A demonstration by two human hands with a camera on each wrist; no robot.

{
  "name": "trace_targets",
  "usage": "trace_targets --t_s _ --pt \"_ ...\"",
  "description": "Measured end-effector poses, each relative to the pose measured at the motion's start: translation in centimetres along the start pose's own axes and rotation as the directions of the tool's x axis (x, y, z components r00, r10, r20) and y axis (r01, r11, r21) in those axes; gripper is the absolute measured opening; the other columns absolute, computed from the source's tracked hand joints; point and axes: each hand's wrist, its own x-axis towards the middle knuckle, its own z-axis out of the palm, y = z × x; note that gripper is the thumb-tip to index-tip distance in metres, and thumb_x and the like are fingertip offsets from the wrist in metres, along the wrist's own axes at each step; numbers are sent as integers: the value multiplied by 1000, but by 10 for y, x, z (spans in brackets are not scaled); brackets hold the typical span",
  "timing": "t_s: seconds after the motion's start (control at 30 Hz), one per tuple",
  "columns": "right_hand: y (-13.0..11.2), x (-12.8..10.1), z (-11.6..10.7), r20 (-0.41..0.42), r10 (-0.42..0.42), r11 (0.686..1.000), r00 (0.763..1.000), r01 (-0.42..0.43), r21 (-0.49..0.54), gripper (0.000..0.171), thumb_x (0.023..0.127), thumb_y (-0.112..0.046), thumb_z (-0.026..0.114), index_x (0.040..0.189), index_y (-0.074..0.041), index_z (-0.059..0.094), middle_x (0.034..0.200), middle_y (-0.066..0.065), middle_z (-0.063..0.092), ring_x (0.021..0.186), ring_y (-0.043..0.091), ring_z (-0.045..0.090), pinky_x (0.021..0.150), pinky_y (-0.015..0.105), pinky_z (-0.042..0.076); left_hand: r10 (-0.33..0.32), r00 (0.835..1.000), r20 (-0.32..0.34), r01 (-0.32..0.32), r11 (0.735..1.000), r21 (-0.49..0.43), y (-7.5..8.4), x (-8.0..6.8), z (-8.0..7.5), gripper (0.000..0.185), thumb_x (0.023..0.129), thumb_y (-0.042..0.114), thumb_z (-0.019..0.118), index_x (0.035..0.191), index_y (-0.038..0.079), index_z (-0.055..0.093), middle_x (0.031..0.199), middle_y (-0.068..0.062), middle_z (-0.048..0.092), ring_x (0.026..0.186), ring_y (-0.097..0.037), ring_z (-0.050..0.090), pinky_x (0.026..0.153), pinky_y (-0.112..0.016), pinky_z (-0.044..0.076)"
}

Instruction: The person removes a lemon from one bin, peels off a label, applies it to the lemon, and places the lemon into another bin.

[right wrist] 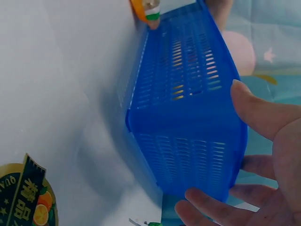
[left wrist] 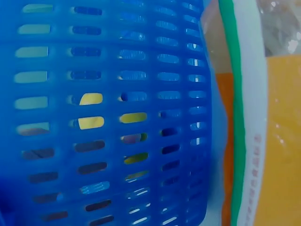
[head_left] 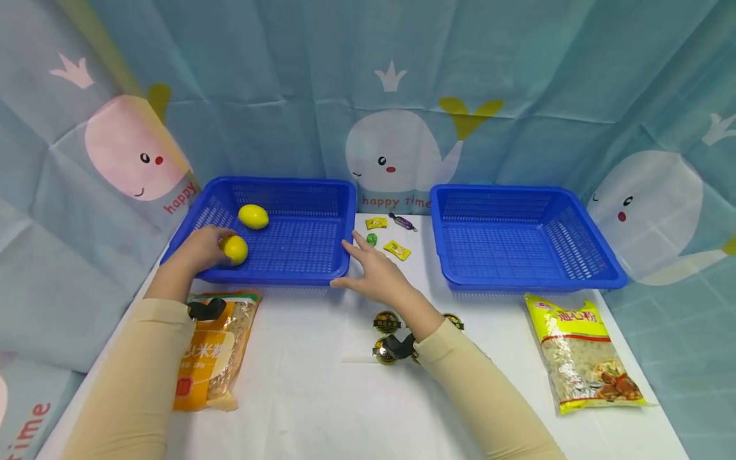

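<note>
Inside the left blue basket [head_left: 301,278], my left hand [head_left: 202,249] reaches over the near left side and holds a lemon [head_left: 236,250] with curled fingers. Another lemon [head_left: 253,216] lies a little behind it in the same basket. Through the slots of the basket wall [left wrist: 108,155], the left wrist view catches only patches of yellow; the hand's grip is hidden there. My right hand [head_left: 376,275] is at the basket's near right corner, thumb and fingers spread around the rim. In the right wrist view, its thumb [right wrist: 258,110] is at the basket's edge.
A second blue basket [head_left: 531,281] stands at the right. Between the baskets lie several small wrapped candies [head_left: 397,250]. An orange food bag [head_left: 215,358] is at the left front, a yellow food bag [head_left: 581,354] at the right. Round dark stickers [head_left: 386,322] lie under my right forearm.
</note>
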Motion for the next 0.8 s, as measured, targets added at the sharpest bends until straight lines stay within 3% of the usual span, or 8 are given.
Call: trace_targets --t_s 0.17,0.27,0.33,0.57,0.8 --pt "-2 1 4 6 -6 1000 1000 6 15 91 87 -59 72 159 -22 31 171 -1 9 152 33 27 117 54 35 6 997 76 -4 999 -33 -6 -5 -1 76 91 25 76 154 8 37 151 -36 33 130 -57 34 107 -78 25" --pt "-1 1 5 1 -3 1000 1000 3 12 91 86 -60 71 159 -23 31 171 -2 9 152 34 27 117 54 35 24 997 79 -21 999 -38 -9 -4 -1 73 92 28 75 152 8 38 151 -35 33 130 -57 34 108 -78 25" --pt "-1 1 4 -1 2 1000 1000 -2 11 91 86 -61 71 159 -24 31 171 -3 9 152 33 28 117 54 36 33 997 64 -30 999 -40 -8 -4 -1 69 92 28 75 149 8 42 150 -35 36 130 -56 34 108 -77 26" --pt "-2 -1 0 5 11 1000 1000 -11 5 92 86 -59 72 159 -22 32 171 -2 9 136 28 53 112 52 43 28 999 -21 -28 999 -40 0 -8 -5 67 89 28 76 144 5 46 138 -34 47 124 -55 37 103 -76 31" --pt "-2 -2 -2 12 24 1000 1000 -24 -4 92 86 -60 72 160 -24 30 171 -2 8 140 29 48 113 53 42 85 990 -114 -89 995 -37 16 -17 -16 67 89 32 76 145 9 47 131 -33 51 113 -51 46 94 -71 42"
